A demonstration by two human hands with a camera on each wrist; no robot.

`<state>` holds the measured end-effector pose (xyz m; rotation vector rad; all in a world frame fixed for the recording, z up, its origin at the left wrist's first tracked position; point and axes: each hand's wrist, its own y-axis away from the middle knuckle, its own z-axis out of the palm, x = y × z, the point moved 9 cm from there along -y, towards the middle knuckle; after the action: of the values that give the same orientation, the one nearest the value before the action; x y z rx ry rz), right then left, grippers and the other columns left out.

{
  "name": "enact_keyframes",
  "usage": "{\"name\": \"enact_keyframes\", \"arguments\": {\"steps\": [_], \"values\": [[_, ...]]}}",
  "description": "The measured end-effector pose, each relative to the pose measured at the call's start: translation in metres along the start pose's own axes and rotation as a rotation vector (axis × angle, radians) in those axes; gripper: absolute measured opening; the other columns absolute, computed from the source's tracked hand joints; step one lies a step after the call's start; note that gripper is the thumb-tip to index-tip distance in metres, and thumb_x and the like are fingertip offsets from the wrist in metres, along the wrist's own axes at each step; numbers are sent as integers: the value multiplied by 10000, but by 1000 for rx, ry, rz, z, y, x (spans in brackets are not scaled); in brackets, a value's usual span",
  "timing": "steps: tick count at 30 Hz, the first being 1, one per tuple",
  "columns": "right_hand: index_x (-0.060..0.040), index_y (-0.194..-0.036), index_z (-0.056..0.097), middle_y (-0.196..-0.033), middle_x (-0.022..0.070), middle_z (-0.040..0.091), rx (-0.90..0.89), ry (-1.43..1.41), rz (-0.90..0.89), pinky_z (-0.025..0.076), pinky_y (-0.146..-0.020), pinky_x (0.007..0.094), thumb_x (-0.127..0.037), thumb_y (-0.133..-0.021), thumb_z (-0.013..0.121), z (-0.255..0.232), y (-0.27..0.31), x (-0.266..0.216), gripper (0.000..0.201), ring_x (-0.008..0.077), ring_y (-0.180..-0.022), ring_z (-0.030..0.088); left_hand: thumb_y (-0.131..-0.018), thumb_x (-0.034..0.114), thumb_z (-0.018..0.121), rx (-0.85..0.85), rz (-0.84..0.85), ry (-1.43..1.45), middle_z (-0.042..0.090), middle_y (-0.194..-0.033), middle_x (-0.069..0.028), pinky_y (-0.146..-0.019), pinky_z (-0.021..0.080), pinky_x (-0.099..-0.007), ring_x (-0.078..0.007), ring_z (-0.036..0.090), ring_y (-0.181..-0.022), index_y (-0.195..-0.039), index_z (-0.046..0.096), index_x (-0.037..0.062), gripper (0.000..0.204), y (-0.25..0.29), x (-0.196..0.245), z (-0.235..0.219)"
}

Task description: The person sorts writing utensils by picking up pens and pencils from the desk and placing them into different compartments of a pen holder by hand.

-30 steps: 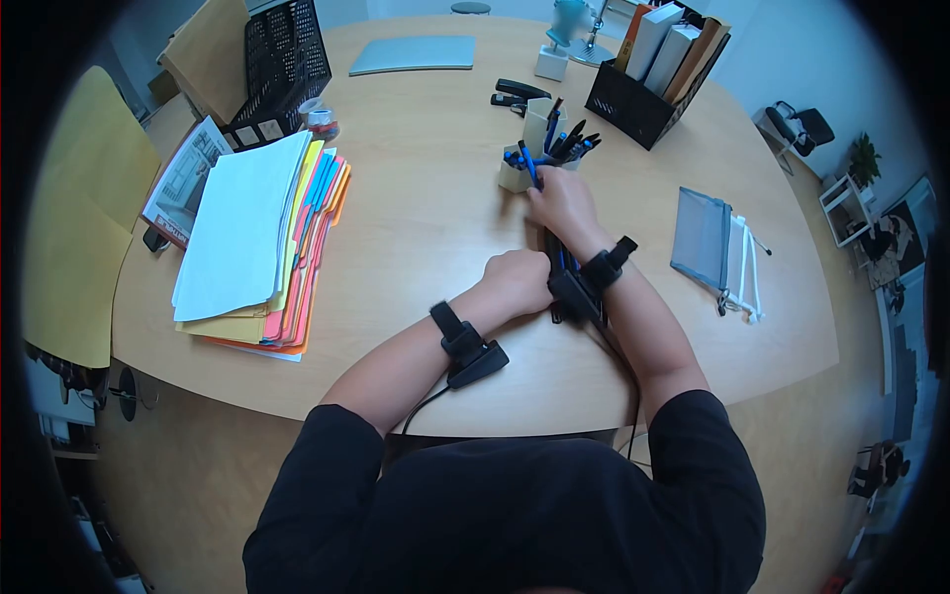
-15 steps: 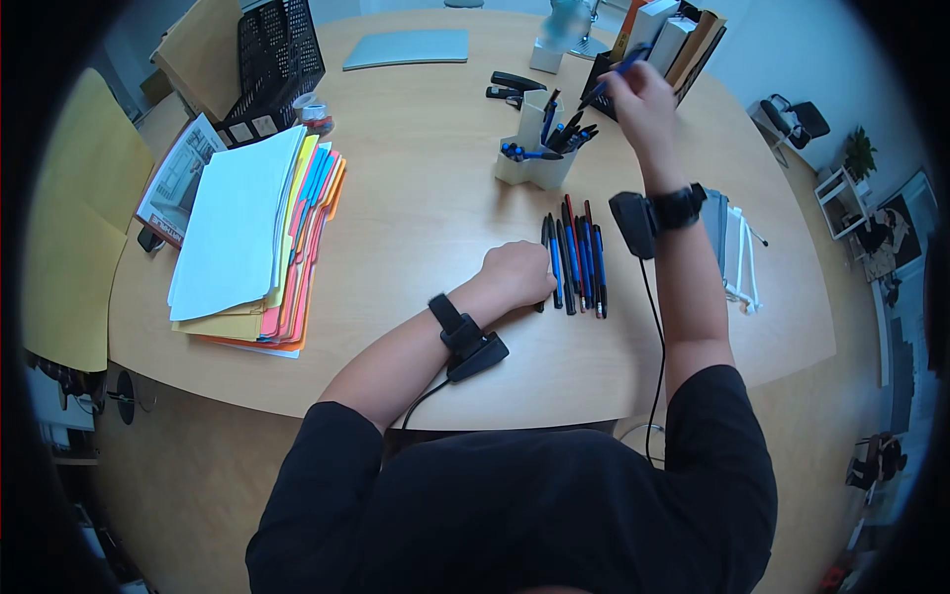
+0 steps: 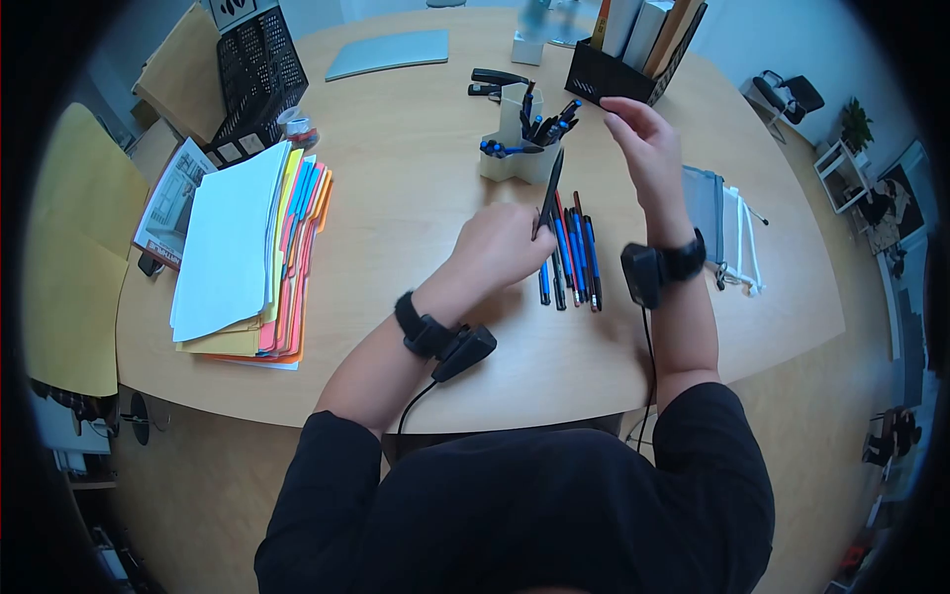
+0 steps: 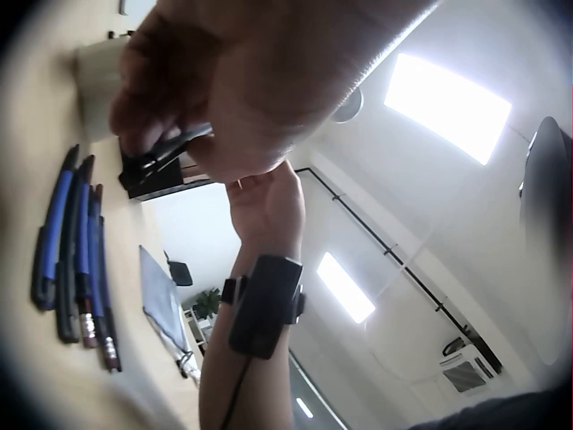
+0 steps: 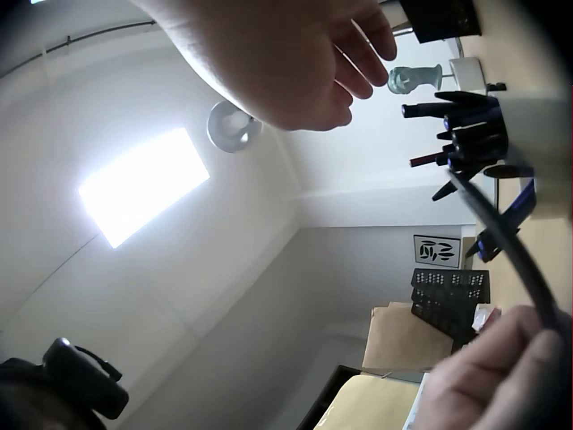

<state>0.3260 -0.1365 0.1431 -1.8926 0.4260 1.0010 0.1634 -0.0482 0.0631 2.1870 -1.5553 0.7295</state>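
Observation:
My left hand (image 3: 500, 243) grips a black pen (image 3: 553, 188) that stands tilted upward. In the right wrist view this pen (image 5: 506, 237) points at the pens in the holder. Several blue, black and red pens and pencils (image 3: 582, 252) lie side by side on the table, right by the left hand. Just beyond stands a pale pen holder (image 3: 513, 166) with several pens (image 3: 554, 129) in it. To its right my right hand (image 3: 651, 158) is raised, fingers loosely bent and nothing between them.
Colourful folders and papers (image 3: 237, 247) are stacked at the left. A stapler (image 3: 500, 76) and a closed laptop (image 3: 388, 53) lie at the back. Books stand in a black file box (image 3: 609, 79). A grey mesh pouch (image 3: 705, 213) lies at the right.
My right hand has moved from the holder up to the right with a blue pen, then down a little, now without it. My left hand has risen from the table with the black pen.

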Motion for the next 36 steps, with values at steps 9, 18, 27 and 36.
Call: {"name": "enact_keyframes", "arguments": {"steps": [9,18,27,36], "values": [[25,-1231,557,-1006,150,673,-387,-849,169,417,-527,154,-136,-947,559,24,30,-49,327,55,-620,523,-841,250,563,267,330,234,607,-599,-139,-554,489,-411,-313,622,-576,-729,598,19,259,15,62,-49],[-19,-1165,502,-774,66,648,354,-259,-399,442,-519,210,-19,-881,630,-23,-12,-71,311,77,-591,545,-883,375,549,-184,16,-307,668,-784,-182,-702,523,-441,-351,650,-752,-798,684,3,405,-4,12,15],[-47,-1036,657,-815,129,653,150,279,-309,492,-596,325,-131,-844,664,43,-31,0,210,240,-666,627,-791,343,602,-280,-29,-339,679,-834,-177,-759,530,-428,-345,659,-816,-806,693,13,342,-11,-13,56],[-33,-981,693,-940,127,686,170,275,-433,503,-715,318,-59,-838,622,13,-2,-48,162,249,-816,646,-790,219,613,-256,-8,-220,660,-679,-132,-607,525,-361,-237,644,-583,-730,671,8,227,-21,-23,7]]}}
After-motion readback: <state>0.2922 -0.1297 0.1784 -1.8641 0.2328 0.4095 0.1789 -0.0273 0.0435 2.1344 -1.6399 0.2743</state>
